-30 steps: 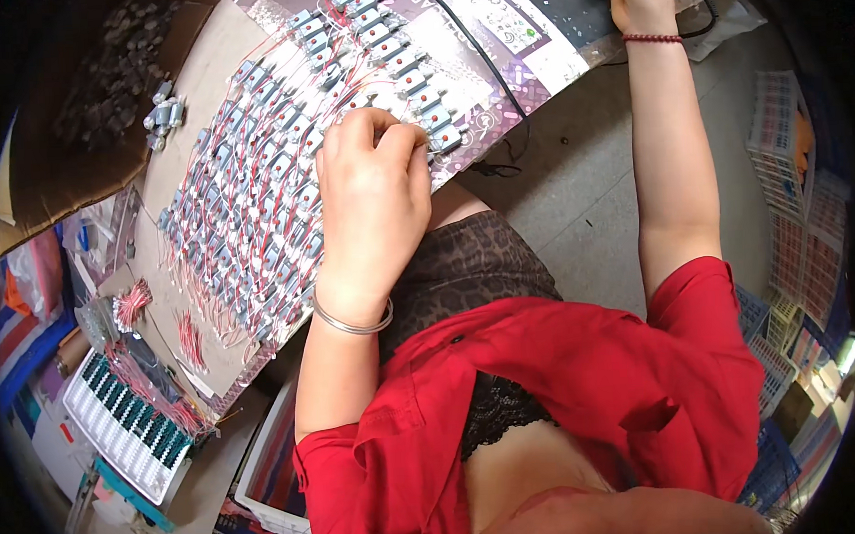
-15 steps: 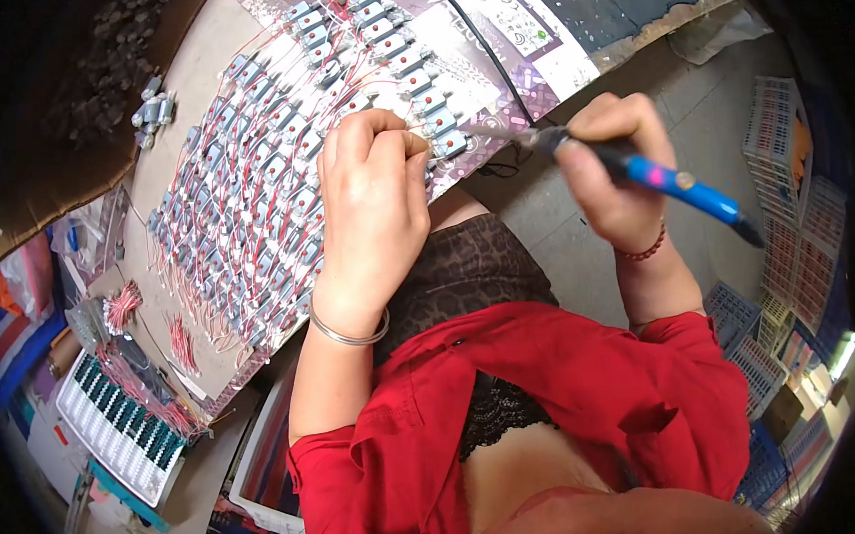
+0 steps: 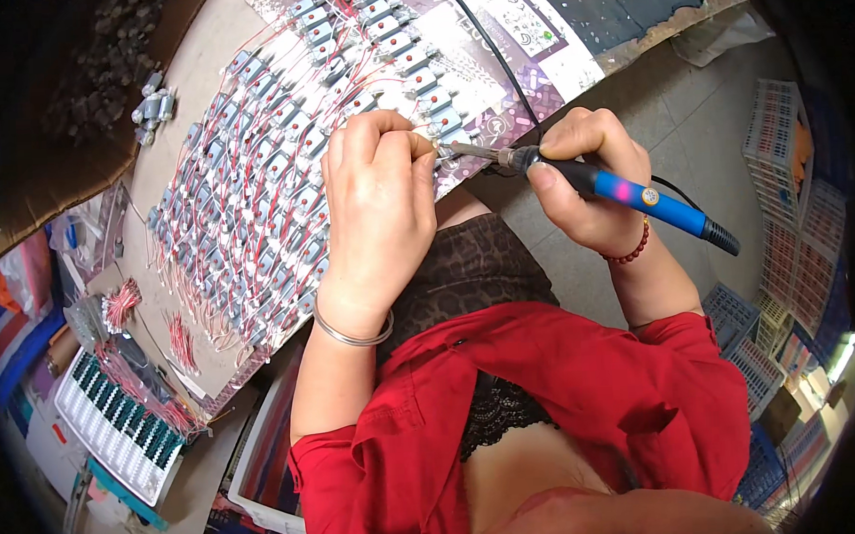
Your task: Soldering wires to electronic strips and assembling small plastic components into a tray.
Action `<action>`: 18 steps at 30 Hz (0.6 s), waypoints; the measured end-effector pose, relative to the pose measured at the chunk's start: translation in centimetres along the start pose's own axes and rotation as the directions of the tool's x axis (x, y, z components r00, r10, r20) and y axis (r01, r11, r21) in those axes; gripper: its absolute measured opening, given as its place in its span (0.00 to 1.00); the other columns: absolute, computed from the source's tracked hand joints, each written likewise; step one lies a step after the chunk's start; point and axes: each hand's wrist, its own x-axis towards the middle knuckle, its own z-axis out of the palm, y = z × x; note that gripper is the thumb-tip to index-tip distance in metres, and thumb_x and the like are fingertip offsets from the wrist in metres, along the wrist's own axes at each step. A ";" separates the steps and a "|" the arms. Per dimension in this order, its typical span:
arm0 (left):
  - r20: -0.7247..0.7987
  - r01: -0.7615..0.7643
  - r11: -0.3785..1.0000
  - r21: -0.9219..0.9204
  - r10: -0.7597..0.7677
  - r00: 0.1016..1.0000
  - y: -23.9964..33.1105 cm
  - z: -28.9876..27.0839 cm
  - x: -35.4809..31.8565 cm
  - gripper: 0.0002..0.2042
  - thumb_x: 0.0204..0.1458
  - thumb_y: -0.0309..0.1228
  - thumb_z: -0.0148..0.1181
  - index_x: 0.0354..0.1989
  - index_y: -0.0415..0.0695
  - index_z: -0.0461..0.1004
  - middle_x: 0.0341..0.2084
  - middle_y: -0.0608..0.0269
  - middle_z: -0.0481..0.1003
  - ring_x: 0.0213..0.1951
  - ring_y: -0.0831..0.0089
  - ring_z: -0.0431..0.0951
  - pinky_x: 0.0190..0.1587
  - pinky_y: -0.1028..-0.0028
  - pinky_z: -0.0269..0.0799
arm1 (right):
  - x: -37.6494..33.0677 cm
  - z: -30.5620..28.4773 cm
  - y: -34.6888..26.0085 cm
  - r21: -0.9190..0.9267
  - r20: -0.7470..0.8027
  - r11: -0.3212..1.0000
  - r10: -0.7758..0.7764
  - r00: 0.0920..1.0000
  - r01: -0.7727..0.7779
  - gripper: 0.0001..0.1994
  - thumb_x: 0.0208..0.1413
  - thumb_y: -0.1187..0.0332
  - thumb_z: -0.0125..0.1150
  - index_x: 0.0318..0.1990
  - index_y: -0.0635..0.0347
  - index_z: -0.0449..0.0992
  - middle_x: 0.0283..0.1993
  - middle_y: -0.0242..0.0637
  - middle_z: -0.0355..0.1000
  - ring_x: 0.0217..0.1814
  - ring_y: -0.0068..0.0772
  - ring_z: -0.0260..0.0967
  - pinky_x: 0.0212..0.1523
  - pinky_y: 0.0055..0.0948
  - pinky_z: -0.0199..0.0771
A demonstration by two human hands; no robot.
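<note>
Rows of small grey motors with red wires [image 3: 255,188] cover the board [image 3: 204,77]. At its near edge the left hand [image 3: 378,212] pinches one motor [image 3: 439,152]. The right hand [image 3: 589,181] grips the soldering iron [image 3: 594,176], tip touching it; a slip could burn the fingertips [image 3: 421,147] or melt nearby wire insulation.

Even, bright daylight-like light is falling across the counter [image 3: 203,49] and the red shirt [image 3: 583,393], throwing only soft shadows under the left hand [image 3: 378,212] and right hand [image 3: 589,181], with no hard glare apart from a small hot spot glowing at the lower right rim. Fisheye distortion is bending the counter edge and crates [image 3: 783,207] toward the rim, a black vignette is eating the corners, and the far edges are going soft while the centre is staying sharp.
</note>
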 end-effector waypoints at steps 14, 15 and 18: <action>-0.011 -0.016 1.000 0.012 0.016 1.000 0.1 0.2 0.2 0.04 0.48 0.20 0.63 0.31 0.37 0.74 0.36 0.54 0.72 0.41 0.57 0.72 0.47 0.64 0.67 | -0.2 -0.2 -0.1 0.017 0.004 1.000 0.026 1.000 -0.026 0.10 0.44 0.76 0.71 0.32 0.63 0.73 0.28 0.37 0.73 0.27 0.26 0.71 0.31 0.23 0.71; -0.011 -0.014 1.000 0.006 0.014 1.000 0.2 0.2 0.2 0.04 0.48 0.20 0.63 0.31 0.37 0.74 0.36 0.54 0.72 0.41 0.57 0.72 0.47 0.63 0.67 | -0.2 -0.2 -0.1 0.011 0.006 1.000 0.028 1.000 -0.028 0.10 0.44 0.76 0.71 0.32 0.63 0.73 0.28 0.37 0.73 0.27 0.26 0.71 0.31 0.23 0.71; -0.008 -0.008 1.000 0.000 0.008 1.000 0.2 0.2 0.3 0.04 0.48 0.20 0.63 0.31 0.37 0.75 0.36 0.54 0.72 0.41 0.57 0.72 0.47 0.63 0.67 | -0.2 -0.3 0.1 0.054 -0.050 0.999 0.007 0.999 -0.005 0.10 0.45 0.76 0.70 0.33 0.63 0.73 0.28 0.37 0.73 0.27 0.25 0.71 0.31 0.23 0.71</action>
